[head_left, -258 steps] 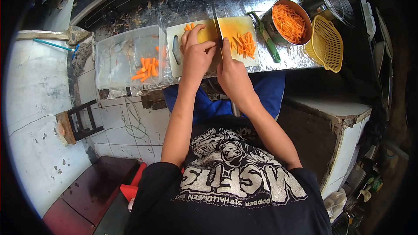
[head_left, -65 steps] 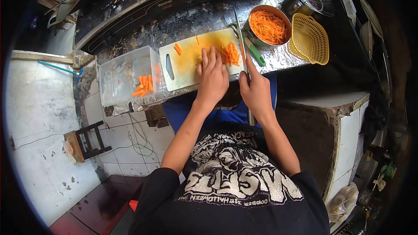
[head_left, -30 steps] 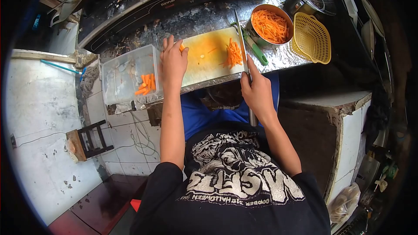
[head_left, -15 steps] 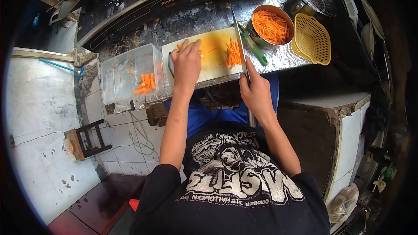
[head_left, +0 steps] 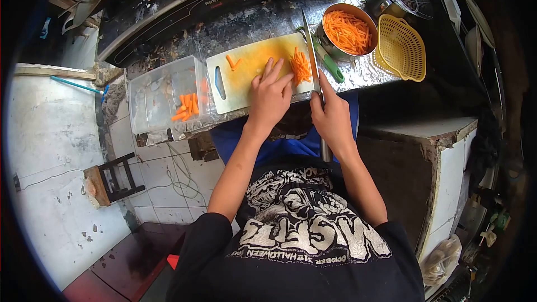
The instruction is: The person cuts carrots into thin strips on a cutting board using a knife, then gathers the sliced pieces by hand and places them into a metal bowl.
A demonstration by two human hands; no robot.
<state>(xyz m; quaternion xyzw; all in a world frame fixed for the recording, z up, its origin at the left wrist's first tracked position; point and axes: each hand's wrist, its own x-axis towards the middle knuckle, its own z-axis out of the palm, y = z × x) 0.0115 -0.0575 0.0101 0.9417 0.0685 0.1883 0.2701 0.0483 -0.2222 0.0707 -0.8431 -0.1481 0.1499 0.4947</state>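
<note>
A long knife (head_left: 309, 45) is gripped in my right hand (head_left: 334, 117), its blade pointing away from me along the right end of the cutting board (head_left: 234, 98). Just left of the blade lies a pile of carrot strips (head_left: 300, 66). My left hand (head_left: 270, 96) rests palm down over the middle of the board with its fingers apart; anything beneath the palm is hidden. A few carrot pieces (head_left: 233, 62) sit near the board's upper left corner.
Left of the board, a clear plastic container (head_left: 162, 92) holds carrot sticks (head_left: 187, 107). To the right are a green-handled tool (head_left: 330, 67), a metal pot (head_left: 334, 51) of shredded carrot and a yellow basket (head_left: 400, 50). The stove (head_left: 235, 1) runs behind.
My left hand has moved right, from the board's left end to its middle, uncovering the carrot pieces at upper left. My right hand has barely moved with the knife.
</note>
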